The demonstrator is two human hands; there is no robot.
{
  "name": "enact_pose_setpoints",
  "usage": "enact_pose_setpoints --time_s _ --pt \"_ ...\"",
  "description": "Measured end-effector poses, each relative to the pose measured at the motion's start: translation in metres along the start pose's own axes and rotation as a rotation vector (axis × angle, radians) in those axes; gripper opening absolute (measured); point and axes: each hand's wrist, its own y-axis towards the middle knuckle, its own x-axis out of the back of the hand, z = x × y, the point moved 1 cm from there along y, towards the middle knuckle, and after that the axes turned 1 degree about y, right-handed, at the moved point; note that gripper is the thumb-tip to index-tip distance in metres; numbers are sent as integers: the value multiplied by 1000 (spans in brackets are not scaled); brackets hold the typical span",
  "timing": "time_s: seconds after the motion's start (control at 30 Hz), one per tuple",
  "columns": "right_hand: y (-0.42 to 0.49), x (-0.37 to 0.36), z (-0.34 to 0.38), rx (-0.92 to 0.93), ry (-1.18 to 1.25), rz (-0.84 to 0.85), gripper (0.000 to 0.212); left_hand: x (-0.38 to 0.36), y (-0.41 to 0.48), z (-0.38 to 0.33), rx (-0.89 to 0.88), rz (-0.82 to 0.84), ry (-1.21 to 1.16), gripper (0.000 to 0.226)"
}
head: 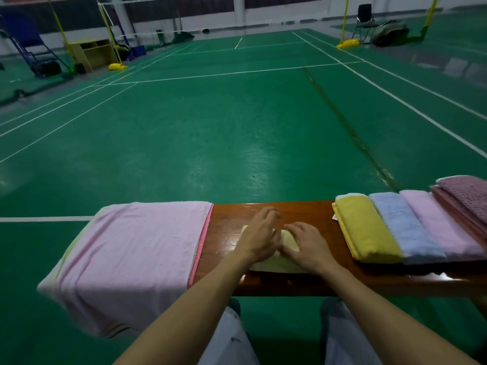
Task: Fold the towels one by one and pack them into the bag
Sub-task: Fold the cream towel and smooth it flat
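Starting at the left end of the bench (303, 210), we see a pink cloth (137, 246) draped over it and hanging off the near edge, one hem a brighter pink strip. At the bench's middle our left hand (259, 237) and right hand (308, 247) lie palm down, side by side, fingers loosely spread, pressing a small pale yellow towel (276, 264) folded flat, with bare wood on either side. Toward the bench's right end folded towels touch in a row: a yellow towel (366, 230) with a tag (334, 217) too small to read, a blue towel (403, 227), a pink towel (437, 225), then a dusty rose stack (466, 196).
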Motion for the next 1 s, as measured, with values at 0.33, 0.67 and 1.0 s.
enact_pose_setpoints --time_s 0.33,0.67,1.0 --pt "-3 -14 -31 26 -88 45 125 -35 -26 37 -17 111 309 72" --pt "2 -11 -36 -1 20 139 98 -15 -40 73 94 274 49 70" --pt "-10 -1 -43 100 347 34 70 16 -38 75 145 284 -492 60"
